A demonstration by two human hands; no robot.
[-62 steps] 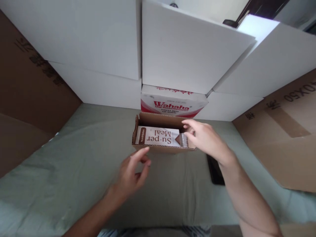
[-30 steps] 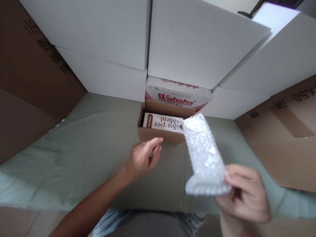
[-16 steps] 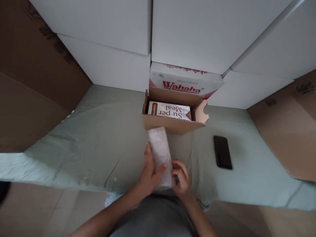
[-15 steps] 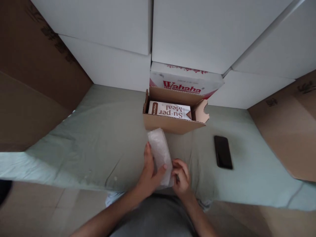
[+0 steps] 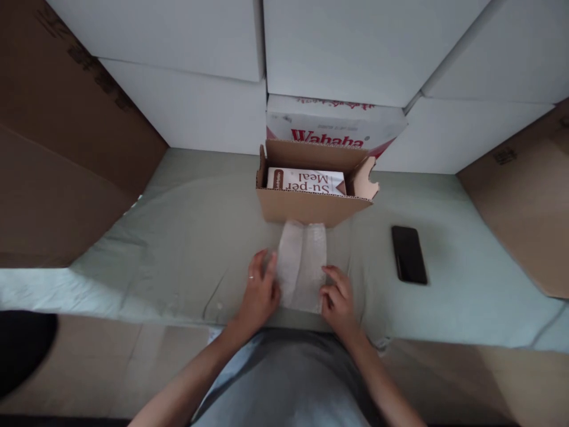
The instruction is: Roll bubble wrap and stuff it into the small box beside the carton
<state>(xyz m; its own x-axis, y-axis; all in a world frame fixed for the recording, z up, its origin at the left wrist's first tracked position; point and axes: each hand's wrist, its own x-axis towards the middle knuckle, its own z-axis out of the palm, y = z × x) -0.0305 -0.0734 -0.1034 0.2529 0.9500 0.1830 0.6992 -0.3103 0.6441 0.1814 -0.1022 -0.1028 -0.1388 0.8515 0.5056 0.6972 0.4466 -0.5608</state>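
Observation:
A translucent bubble wrap piece (image 5: pixel 304 267) lies spread on the green cloth, with a lengthwise crease and its far end close to the cardboard box. At its left edge is my left hand (image 5: pixel 261 290), fingers parted and slightly blurred, a ring on one of them. My right hand (image 5: pixel 340 299) has its fingers curled in a pinch at the right edge of the wrap. Just beyond stands an open brown cardboard box (image 5: pixel 311 207), holding a white carton (image 5: pixel 306 179) printed "Su-per Meal", which reads upside down from here.
A black phone (image 5: pixel 409 255) rests on the green cloth (image 5: pixel 186 237) to the right. Behind the box are a Wahaba-like printed carton (image 5: pixel 329 118) and stacked white boxes (image 5: pixel 373 47). Large brown cartons flank both sides (image 5: pixel 80 178).
The bubble wrap has gone from a narrow folded strip, tilted in my left hand, to a wider sheet between both hands. My left hand has moved off its face to the left edge.

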